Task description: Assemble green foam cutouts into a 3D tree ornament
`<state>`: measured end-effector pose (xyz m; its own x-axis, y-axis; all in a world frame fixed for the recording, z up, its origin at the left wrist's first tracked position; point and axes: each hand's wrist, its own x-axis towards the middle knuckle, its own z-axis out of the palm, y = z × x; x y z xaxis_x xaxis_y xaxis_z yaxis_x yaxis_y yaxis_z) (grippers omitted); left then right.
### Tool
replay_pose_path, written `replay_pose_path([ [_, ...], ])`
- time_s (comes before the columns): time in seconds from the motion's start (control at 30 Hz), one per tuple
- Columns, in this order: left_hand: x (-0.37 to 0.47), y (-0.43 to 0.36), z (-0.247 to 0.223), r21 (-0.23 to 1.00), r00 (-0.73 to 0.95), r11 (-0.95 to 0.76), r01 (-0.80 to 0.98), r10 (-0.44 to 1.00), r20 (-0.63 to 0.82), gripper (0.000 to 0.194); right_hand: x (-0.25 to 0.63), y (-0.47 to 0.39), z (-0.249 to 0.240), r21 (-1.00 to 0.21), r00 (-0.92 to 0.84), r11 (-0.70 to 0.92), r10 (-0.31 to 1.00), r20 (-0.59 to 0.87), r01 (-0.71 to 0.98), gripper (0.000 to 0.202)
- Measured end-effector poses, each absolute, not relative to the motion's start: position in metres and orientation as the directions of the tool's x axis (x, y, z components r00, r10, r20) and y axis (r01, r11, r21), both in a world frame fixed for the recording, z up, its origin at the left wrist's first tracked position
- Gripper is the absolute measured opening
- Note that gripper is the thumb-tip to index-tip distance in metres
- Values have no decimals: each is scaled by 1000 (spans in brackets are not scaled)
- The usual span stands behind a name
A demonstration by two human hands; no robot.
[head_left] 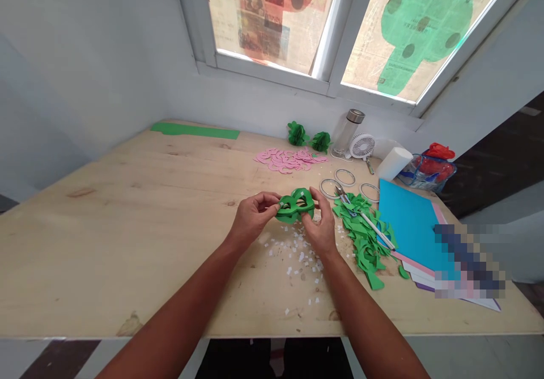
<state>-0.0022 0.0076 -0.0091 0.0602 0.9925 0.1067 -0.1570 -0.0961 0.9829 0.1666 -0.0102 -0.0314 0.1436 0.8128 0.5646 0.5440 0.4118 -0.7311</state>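
Note:
Between my two hands is a green paper cutout (293,216), made of several layers with open loops in it and small white pieces on its face. My left hand (254,213) pinches its left end between thumb and fingers. On the other side, my right hand (322,226) grips the right end, thumb in front and fingers behind. The cutout is held above the wooden table (148,243). Small white paper bits (300,257) lie scattered below it, partly hidden by my right hand and forearm.
Right of my hands lie green paper scraps (368,248), with scissors (343,195) and a white pen (377,230) on top. Tape rings (344,177), pink cutouts (284,160), green paper balls (297,134), a bottle (346,132), a fan (362,147) and blue paper (410,220) stand or lie beyond.

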Motion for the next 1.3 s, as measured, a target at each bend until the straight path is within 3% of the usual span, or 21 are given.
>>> replay_pose_path([
  [0.13, -3, 8, -8, 980, 21, -119, -162, 992, 124, 21, 163, -18, -20, -635, 134, 478, 726, 674, 607, 44],
  [0.27, -1, 7, -11, 974, -3, -183, -132, 983, 184, 17, 158, -25, -10, -453, 85, 526, 581, 809, 720, 26],
  [0.4, 4, 6, -18, 956, -12, -289, -50, 957, 289, 14, 151, -27, -12, -352, -7, 505, 579, 815, 788, 11],
  [0.53, 8, 2, -21, 926, 10, -376, 43, 927, 376, 12, 147, -26, -18, -337, -18, 432, 637, 771, 836, 9],
  [0.73, 11, -3, -15, 916, 67, -389, 93, 921, 384, 11, 147, -27, -18, -381, -1, 389, 701, 713, 839, 10],
  [1.3, 10, -11, -7, 718, 197, -592, 365, 803, 562, 15, 145, -28, -23, -326, -39, 387, 694, 719, 863, 15],
])
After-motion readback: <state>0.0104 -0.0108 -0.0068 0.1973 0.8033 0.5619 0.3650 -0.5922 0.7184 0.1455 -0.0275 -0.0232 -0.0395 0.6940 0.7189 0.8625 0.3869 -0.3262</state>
